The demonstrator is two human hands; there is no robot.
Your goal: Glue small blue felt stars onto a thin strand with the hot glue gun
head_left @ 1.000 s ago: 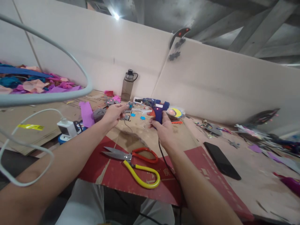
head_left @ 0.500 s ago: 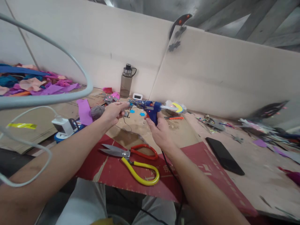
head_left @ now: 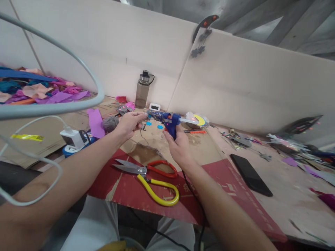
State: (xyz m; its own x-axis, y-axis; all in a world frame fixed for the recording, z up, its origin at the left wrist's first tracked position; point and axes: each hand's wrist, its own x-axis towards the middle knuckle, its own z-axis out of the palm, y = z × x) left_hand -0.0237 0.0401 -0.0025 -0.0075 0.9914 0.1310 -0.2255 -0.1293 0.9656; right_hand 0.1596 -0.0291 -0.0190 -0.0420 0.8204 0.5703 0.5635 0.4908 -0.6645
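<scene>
My right hand (head_left: 178,143) is wrapped round the handle of a blue hot glue gun (head_left: 171,123), a white glue stick (head_left: 188,121) jutting from its back. The gun points left, its nozzle right by the fingertips of my left hand (head_left: 131,124). Those fingers are pinched on a small blue piece (head_left: 149,117), mostly hidden, coloured like the flower cutouts nearby. Below the gun lie two blue flower cutouts (head_left: 160,127). Grey yarn (head_left: 145,139) trails on the board under my left hand, near a yarn ball (head_left: 110,123).
Large scissors (head_left: 157,200) with red and yellow handles lie on the red cardboard (head_left: 188,209). A phone (head_left: 251,174) lies to the right. A bottle (head_left: 142,91) and small digital clock (head_left: 155,107) stand behind. At left are a charger (head_left: 73,137), white cable and fabric scraps (head_left: 39,89).
My left hand has moved slightly right, its fingertips closer in at the nozzle, and the blue piece has shifted along with it. The glue gun stays in my right hand, nearly still.
</scene>
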